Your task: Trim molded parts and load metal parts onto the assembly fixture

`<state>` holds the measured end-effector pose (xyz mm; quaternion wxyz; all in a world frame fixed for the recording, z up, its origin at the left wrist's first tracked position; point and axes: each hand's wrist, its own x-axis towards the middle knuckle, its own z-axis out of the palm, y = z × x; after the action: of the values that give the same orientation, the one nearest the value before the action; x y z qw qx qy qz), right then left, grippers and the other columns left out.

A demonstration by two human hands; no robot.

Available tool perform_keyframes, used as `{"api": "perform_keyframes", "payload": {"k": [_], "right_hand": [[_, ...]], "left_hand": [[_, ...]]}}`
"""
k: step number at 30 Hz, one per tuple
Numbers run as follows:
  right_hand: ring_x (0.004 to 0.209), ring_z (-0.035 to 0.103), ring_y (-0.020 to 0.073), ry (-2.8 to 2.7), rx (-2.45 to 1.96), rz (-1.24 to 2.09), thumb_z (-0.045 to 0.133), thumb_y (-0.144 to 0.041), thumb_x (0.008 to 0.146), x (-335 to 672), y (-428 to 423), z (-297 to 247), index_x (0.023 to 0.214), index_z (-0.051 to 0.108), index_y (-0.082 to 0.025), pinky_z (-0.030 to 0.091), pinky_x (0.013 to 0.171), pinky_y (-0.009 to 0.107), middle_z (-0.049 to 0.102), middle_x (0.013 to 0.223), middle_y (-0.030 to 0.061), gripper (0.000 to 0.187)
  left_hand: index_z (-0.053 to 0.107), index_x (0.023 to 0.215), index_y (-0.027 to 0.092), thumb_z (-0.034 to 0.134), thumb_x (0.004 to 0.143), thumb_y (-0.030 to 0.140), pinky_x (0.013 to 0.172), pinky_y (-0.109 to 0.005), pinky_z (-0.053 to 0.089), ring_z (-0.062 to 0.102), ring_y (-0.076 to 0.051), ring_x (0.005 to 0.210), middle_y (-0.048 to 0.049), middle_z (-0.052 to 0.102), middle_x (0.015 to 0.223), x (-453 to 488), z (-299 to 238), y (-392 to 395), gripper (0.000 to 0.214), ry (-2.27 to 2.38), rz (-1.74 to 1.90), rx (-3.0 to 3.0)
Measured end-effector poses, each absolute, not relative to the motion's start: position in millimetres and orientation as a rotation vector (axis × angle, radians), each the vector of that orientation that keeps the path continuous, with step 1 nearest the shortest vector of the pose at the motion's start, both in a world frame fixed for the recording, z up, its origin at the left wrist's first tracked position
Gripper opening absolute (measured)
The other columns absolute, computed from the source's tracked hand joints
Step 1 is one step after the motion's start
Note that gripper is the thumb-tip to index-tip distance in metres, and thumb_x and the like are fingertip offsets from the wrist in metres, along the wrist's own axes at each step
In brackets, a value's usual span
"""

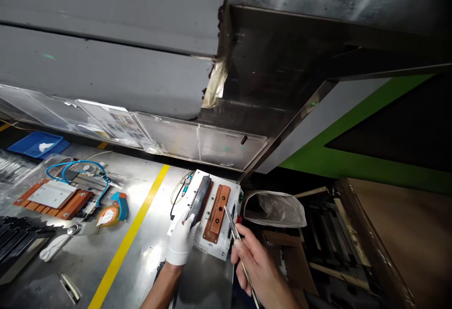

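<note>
My left hand (181,241), in a white glove, grips the near end of a long black plastic bar (202,198). The bar lies along the left side of a white fixture plate (223,255). Beside it on the plate is a reddish-brown block (218,212) with several dark holes. My bare right hand (256,262) is closed around slim metal tweezers (233,226). Their tips point up and left, close to the block's right edge; whether they touch it I cannot tell. A red button (239,219) and a green button (241,197) sit at the plate's right edge.
Left of a yellow line (130,233) are a tape dispenser (115,210), an orange-brown fixture (52,198) with blue tubing, stacked black parts (21,233) and a blue tray (37,144). A bag-lined bin (275,209) and a cardboard box (293,257) stand right. Grey machinery (106,69) overhangs the table.
</note>
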<state>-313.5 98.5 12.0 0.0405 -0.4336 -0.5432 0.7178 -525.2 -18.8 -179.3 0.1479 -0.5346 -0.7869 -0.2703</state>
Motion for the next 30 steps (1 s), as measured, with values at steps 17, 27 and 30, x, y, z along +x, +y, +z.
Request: {"api": "perform_keyframes", "payload": {"k": [17,27,30], "right_hand": [[0.060,0.057,0.0133,-2.318,-1.027,1.868,0.036,-0.041,0.099,-376,121,-103,0.137,0.058,-0.015,0.049,0.063,0.028,0.070,0.089,0.0057,0.051],[0.111,0.065,0.0272,-2.571,-0.862,1.539,0.040,-0.032,0.099,-399,118,-102,0.136,0.062,-0.017,0.047,0.098,0.036,0.069,0.122,0.0150,0.046],[0.097,0.067,0.0247,-2.503,-0.886,1.634,0.039,-0.035,0.099,-397,118,-100,0.135,0.063,-0.015,0.050,0.090,0.035,0.072,0.109,0.0132,0.047]], "left_hand": [[0.056,0.121,0.010,0.054,0.094,0.024,0.086,-0.042,0.065,0.073,-0.030,0.103,-0.0226,0.073,0.110,-522,-188,-23,0.031,-2.268,-0.798,-1.529],[0.055,0.131,0.014,0.055,0.094,0.025,0.094,-0.043,0.062,0.070,-0.029,0.114,-0.0201,0.071,0.122,-520,-188,-22,0.039,-2.418,-0.786,-1.541],[0.054,0.132,0.014,0.055,0.094,0.024,0.094,-0.044,0.063,0.070,-0.029,0.113,-0.0205,0.071,0.123,-521,-188,-22,0.039,-2.417,-0.797,-1.546]]}}
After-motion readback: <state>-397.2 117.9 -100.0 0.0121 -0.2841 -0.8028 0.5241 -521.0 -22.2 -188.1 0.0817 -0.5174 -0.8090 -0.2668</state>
